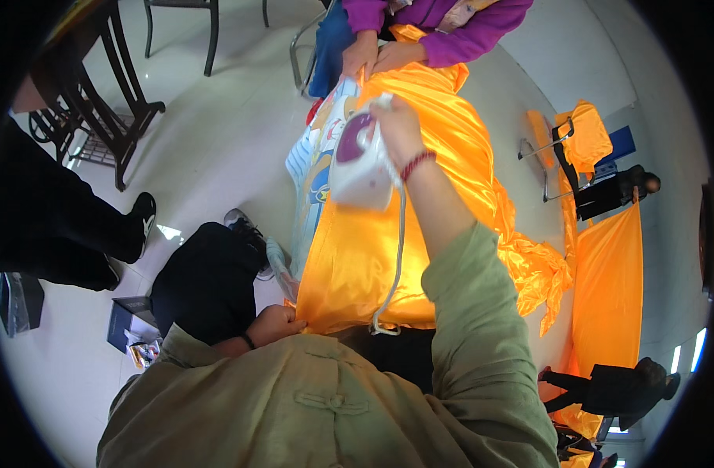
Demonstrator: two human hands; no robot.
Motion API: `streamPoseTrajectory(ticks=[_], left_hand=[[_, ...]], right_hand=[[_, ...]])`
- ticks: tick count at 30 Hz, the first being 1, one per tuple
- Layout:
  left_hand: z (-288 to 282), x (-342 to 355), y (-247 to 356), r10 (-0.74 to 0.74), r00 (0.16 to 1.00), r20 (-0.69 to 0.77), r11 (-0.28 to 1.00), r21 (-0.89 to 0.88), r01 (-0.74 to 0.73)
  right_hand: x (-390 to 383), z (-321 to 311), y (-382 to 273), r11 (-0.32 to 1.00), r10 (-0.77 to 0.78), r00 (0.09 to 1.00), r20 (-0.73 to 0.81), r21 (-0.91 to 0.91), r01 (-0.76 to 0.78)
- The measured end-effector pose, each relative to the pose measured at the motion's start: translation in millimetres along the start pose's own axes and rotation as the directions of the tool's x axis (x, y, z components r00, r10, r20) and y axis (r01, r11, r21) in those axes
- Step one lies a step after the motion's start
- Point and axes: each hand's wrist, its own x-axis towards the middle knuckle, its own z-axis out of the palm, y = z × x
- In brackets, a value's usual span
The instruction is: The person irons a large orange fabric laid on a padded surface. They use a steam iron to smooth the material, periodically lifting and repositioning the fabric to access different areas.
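Observation:
My right hand (397, 129) grips the handle of a white and purple iron (349, 183), slightly blurred over shiny orange fabric (345, 273); I cannot tell whether it touches the cloth. A pale cord runs down from it across the fabric. My left hand (279, 324) pinches the fabric's near left edge. Under the orange fabric, a cartoon-printed light blue pad (306, 171) shows along the left side. At the far end a co-worker's hands (361, 54) in purple sleeves rest on the fabric.
A dark wooden treadle stand (123, 136) and chair legs (211, 51) are upper left. Someone's black-clad legs (76, 226) stand at left, near a dark box (127, 320). At right are a cloth-draped chair (583, 136), hanging orange fabric (607, 281) and people in dark clothes (614, 390).

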Motion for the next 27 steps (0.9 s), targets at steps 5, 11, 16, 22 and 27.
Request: streamPoseTrajectory(ticks=[5, 11, 16, 22, 27], left_hand=[[2.9, 2.3, -3.8, 0.062, 0.998, -0.016, 0.995, 0.078, -0.061], [3.6, 4.4, 1.3, 0.043, 0.999, -0.031, 0.970, 0.242, -0.034], [5.4, -0.7, 5.3, 0.050, 0.996, -0.072, 0.981, 0.189, -0.036], [1.2, -5.9, -2.4, -0.053, 0.997, -0.051, 0.962, 0.266, 0.064], [-3.5, -6.6, -18.1, -0.123, 0.992, -0.029, 0.992, 0.029, 0.124]], right_hand=[[100.2, -13.2, -15.3, 0.998, 0.040, 0.996, -0.085, -0.038, -0.043], [78.3, -11.8, -16.4, 0.995, 0.100, 0.995, 0.027, -0.028, -0.100], [-44.1, -4.0, -0.1, 0.993, 0.098, 0.981, 0.167, 0.054, -0.108], [-207.6, -4.9, 14.6, 0.980, 0.000, 0.896, 0.445, -0.179, 0.089], [-281.3, -23.7, 12.4, 0.993, 0.065, 0.890, 0.452, -0.115, -0.014]])
